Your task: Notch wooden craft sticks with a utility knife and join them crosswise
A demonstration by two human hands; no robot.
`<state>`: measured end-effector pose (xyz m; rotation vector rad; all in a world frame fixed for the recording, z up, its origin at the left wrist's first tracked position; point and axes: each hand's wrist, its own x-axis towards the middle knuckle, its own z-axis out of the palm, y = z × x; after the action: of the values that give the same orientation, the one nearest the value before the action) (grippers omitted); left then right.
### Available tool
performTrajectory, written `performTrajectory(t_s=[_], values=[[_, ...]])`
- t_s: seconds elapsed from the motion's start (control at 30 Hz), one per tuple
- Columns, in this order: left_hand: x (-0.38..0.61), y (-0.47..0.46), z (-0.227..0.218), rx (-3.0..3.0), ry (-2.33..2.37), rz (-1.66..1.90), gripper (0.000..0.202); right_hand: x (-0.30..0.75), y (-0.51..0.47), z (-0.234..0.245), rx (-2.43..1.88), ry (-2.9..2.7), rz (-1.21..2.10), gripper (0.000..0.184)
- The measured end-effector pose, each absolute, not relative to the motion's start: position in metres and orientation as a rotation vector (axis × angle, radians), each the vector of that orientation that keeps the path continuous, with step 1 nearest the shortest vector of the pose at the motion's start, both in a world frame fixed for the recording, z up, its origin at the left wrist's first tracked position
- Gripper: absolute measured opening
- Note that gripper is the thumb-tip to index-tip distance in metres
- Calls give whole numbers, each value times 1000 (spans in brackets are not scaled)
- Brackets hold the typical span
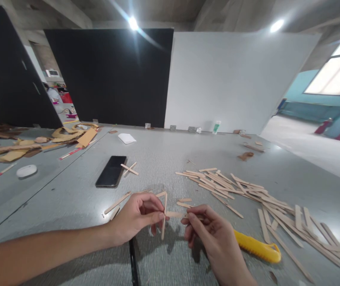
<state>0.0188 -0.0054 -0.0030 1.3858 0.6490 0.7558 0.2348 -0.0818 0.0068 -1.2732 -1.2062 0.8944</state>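
My left hand [141, 216] pinches a wooden craft stick [163, 230] that points up and down in view, its top end meeting a short stick piece. Between finger and thumb, my right hand [207, 230] grips another craft stick [175, 214] lying sideways, its left end touching or very near the first stick. Whether the two are joined cannot be made out. Beside my right hand lies a yellow utility knife [257, 246], partly hidden by it. A thin black object [133, 262] lies below my left hand. Loose stick pieces [184, 202] rest just beyond my hands.
Many craft sticks [217, 184] spread across the right of the grey table [77, 222]. A phone [111, 172] lies at left with crossed sticks [129, 169] by its edge. Cardboard scraps [24, 145], a white case [27, 171] and a small bottle [216, 127] are farther off.
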Motion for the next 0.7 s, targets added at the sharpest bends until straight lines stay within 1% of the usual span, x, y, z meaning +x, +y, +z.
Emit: performTrajectory(t_s=[0.07, 0.23, 0.33, 0.37, 0.43, 0.5, 0.57, 0.63, 0.7], values=[[18, -7, -1, 1445, 703, 733, 37, 245, -77, 14, -1268, -1186, 854, 40], [14, -13, 3, 1667, 818, 620, 9, 283, -61, 49, -1287, -1174, 686, 32], [11, -15, 12, 1787, 813, 526, 4, 291, -62, 68, -1324, -1329, 721, 25], [10, -15, 17, 1818, 806, 508, 5, 290, -64, 73, -1337, -1396, 748, 21], [7, -16, 30, 1857, 794, 505, 14, 282, -70, 79, -1350, -1515, 797, 15], [5, -17, 44, 1844, 779, 510, 35, 270, -75, 83, -1346, -1618, 835, 13], [4, -17, 57, 1805, 730, 471, 48, 257, -76, 86, -1335, -1719, 865, 15], [3, -17, 67, 1786, 680, 423, 49, 245, -72, 89, -1319, -1805, 876, 18], [0, -15, 77, 1804, 680, 428, 41, 238, -64, 94, -1307, -1857, 830, 18]])
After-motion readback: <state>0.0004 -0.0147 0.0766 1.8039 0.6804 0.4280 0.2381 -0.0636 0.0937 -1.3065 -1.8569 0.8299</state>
